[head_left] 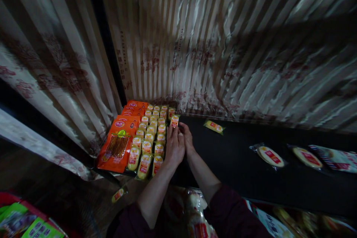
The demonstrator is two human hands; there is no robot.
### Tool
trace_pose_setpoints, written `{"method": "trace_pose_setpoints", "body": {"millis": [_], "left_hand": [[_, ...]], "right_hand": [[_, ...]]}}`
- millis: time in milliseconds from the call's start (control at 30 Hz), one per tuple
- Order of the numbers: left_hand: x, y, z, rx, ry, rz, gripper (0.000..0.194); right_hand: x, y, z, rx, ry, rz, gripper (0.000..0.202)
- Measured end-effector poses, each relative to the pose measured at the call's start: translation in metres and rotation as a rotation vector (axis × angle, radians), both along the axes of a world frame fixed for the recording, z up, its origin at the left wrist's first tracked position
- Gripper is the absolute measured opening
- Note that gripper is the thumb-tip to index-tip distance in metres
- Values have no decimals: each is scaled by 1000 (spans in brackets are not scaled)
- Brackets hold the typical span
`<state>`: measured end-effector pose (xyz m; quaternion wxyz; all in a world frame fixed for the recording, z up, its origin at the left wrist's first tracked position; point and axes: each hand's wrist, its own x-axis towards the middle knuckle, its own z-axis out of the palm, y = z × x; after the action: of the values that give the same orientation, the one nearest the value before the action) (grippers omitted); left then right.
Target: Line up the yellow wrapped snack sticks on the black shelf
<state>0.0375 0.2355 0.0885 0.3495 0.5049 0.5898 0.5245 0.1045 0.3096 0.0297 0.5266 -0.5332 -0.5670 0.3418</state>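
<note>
A small wrapped snack cake point(174, 120), yellow with a red and white label, stands at the right end of the rows. My left hand point(174, 144) has its fingers closed against the lower front of this cake. From the right side, my right hand point(186, 135) presses in close to it with curled fingers, partly behind my left hand. Left of my hands, rows of similar wrapped cakes point(144, 165) stand tightly packed on the black shelf point(223, 160). Orange snack packets point(115, 145) overlap one another along the shelf's left end.
One wrapped cake point(214, 126) lies toward the shelf's back. Two oval wrapped breads point(271, 156) and a striped packet point(334, 158) lie at the right. Another cake point(118, 195) is on the floor. Dark posts point(106, 33) and printed plastic sheeting point(206, 44) enclose the shelf.
</note>
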Motion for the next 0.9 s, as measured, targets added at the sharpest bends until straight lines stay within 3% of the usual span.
{"method": "trace_pose_setpoints", "body": {"millis": [133, 467, 900], "left_hand": [[0, 7, -4, 3, -98, 10, 44], [-1, 23, -16, -86, -235, 25, 46], [0, 25, -31, -95, -331, 10, 45]], "right_hand": [[-1, 11, 1, -141, 112, -1, 46], [-3, 27, -3, -65, 13, 16, 27], [-4, 26, -5, -45, -269, 7, 33]]}}
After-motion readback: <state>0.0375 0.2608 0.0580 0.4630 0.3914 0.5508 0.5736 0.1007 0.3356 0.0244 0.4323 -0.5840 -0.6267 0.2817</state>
